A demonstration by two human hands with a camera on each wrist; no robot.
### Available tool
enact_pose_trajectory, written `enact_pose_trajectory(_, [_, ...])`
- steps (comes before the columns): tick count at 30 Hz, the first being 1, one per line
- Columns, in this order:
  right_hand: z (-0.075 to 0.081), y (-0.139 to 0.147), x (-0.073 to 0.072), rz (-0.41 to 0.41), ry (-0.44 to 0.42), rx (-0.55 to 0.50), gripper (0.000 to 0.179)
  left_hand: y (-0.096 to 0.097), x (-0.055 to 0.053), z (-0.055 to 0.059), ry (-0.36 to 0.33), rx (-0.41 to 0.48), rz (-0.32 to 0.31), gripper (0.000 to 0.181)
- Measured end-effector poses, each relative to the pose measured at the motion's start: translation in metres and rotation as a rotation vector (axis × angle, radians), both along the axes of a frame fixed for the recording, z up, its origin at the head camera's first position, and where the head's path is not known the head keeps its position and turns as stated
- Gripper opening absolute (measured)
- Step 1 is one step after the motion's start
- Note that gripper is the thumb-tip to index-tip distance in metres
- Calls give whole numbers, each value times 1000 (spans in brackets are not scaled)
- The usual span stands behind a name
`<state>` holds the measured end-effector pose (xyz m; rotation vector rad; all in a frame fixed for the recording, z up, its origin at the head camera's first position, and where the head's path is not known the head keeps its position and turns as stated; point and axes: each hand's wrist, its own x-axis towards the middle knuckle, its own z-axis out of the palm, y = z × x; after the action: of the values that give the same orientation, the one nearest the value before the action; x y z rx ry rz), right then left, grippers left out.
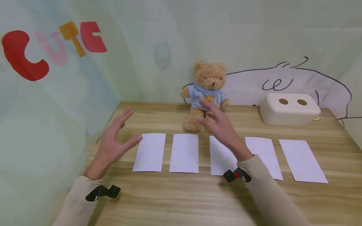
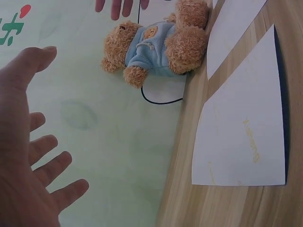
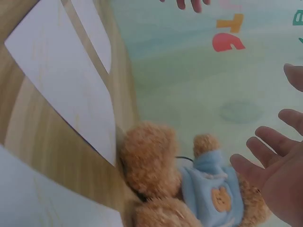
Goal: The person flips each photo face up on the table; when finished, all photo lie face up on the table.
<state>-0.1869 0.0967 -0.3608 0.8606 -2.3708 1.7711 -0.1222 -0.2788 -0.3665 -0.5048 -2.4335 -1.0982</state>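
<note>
My left hand [image 1: 111, 142] hovers over the left end of the table, thumb and fingers spread apart, holding nothing. Nearest to it is the leftmost white paper sheet [image 1: 150, 153]. My right hand [image 1: 220, 125] is raised in front of a teddy bear [image 1: 210, 77] in a blue hoodie, its fingers loosely spread with nothing in them. Under the right wrist lies the middle sheet [image 1: 220, 158], partly covered by the forearm. In the left wrist view the paper sheet [image 2: 246, 127] shows faint yellow marks. The right wrist view has the bear's blue hoodie [image 3: 213, 189] just beyond the fingers.
More sheets lie in the same row: one left of centre [image 1: 184, 153], one partly behind the right sleeve [image 1: 263, 150], one at the far right [image 1: 303, 160]. A cream box [image 1: 289, 110] with two brown ovals stands at the back right. Printed cloth [image 1: 158, 40] hangs behind the wooden table [image 1: 169, 197].
</note>
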Motion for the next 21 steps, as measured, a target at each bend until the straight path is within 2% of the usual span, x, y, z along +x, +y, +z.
enact_pose_trajectory(4, [-8,-17,-1,32,-15,-13,62,-3,-1,-4,-34,13,-21,89])
enact_pose_trajectory(11, [-23,-43,-2,75,-53,-44,58,-12,-2,-13,-136,-20,-49,91])
enact_pose_trajectory(21, [-38,-73,-1,116,-145,-73,54,-20,-5,-35,-223,-76,-134,86])
